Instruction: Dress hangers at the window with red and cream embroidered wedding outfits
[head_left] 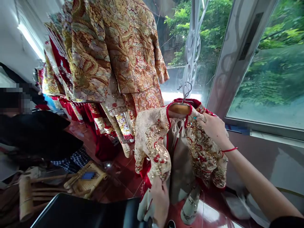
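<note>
One embroidered jacket (154, 139) hangs by the window (273, 85), right hand (215, 129) fingers clamped on its shoulder, left hand (159, 198) seemingly pinching its lower front; probably soft, weighty, best held at plain edges.

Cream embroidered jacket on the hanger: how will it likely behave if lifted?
The jacket will probably hang floppy: its front falls open below the tie. The dense gold embroidery may make it heavier than plain cloth and could snag. It might swing on its thin hanger hook.
</note>
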A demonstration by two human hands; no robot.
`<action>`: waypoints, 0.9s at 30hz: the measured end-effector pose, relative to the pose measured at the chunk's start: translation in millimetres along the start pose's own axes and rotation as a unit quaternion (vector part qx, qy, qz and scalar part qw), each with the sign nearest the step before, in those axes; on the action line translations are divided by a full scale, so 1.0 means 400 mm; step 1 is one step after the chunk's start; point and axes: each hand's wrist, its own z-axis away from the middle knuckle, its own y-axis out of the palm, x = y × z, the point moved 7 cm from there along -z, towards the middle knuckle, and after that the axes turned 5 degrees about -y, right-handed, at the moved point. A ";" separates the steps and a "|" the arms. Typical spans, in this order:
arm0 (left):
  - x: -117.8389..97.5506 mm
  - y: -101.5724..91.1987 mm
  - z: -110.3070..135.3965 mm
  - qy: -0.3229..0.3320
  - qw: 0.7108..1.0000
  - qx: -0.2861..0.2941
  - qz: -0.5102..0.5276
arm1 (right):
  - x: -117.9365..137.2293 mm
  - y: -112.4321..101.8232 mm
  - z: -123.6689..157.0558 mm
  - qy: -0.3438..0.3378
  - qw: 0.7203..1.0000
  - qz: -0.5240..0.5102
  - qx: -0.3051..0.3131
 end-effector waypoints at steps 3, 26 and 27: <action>0.015 0.056 -0.008 -0.003 0.999 0.036 -0.021 | -0.006 0.004 -0.008 -0.010 1.000 -0.011 0.004; 0.032 0.180 0.017 -0.044 0.998 0.052 0.012 | 0.304 -0.022 -0.004 -0.212 0.953 -0.216 -0.022; 0.022 0.185 0.025 -0.032 0.998 0.060 0.013 | 0.301 -0.042 -0.021 -0.211 0.941 -0.263 -0.021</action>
